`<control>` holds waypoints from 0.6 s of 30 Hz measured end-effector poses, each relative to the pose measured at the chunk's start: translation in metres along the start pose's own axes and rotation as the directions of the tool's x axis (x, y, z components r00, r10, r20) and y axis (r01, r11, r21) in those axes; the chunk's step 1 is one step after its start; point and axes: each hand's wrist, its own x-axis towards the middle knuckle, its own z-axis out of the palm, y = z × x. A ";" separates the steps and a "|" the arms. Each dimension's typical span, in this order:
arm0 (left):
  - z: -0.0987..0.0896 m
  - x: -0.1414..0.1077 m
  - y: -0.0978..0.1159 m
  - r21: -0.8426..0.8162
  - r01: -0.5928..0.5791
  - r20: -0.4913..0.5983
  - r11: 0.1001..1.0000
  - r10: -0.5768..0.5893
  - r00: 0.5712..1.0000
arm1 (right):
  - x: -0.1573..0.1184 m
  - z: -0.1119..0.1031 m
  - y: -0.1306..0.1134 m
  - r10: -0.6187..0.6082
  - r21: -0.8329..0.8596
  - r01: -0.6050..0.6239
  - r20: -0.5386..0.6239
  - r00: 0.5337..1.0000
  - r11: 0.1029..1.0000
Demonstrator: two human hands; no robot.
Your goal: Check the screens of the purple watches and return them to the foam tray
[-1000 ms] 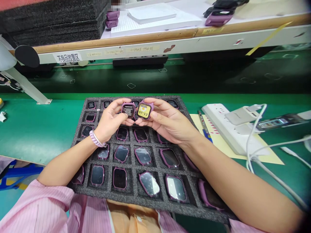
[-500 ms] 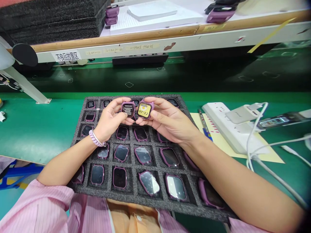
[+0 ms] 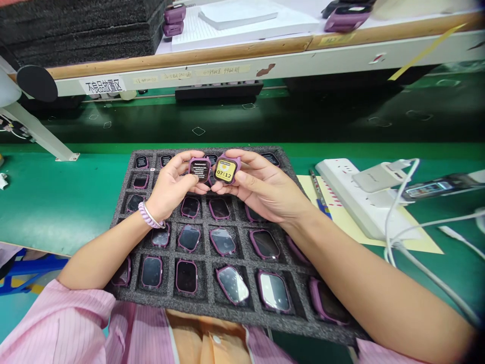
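Above the far half of the foam tray, both hands are raised side by side, each closed on a small purple watch body. Left hand grips the dark-screen watch between thumb and fingers, screen up, white text lines on it too small to read. Right hand grips the lit watch, yellow face showing 07:12. The two watches sit just beside each other, edges nearly touching, thumbs meeting under them. A purple hair tie is on the left wrist.

Below the hands, the tray holds rows of more purple watch bodies, one per pocket, screens dark or reflecting light, some tilted. Pink striped sleeves at the near edge.

Right of the right hand: a pen on a yellow sheet, then a white power strip with a plug adapter and white cables trailing off. All of it rests on a green bench mat.

Beyond the hands, a shelf with stacked dark foam, white paper pads, more purple watches and a label with Chinese text.
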 end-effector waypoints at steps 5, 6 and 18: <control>0.000 0.000 0.000 0.000 0.005 0.002 1.000 -0.005 1.000 | 0.000 0.000 0.000 0.006 0.022 -0.006 0.012 1.000 1.000; 0.000 0.000 0.000 -0.001 0.005 0.002 1.000 -0.005 1.000 | 0.000 0.001 -0.001 0.009 0.021 -0.009 0.010 1.000 1.000; 0.001 0.001 -0.001 0.002 0.027 -0.044 1.000 -0.027 0.999 | 0.006 0.001 -0.001 0.209 0.171 -0.189 -0.109 0.972 0.967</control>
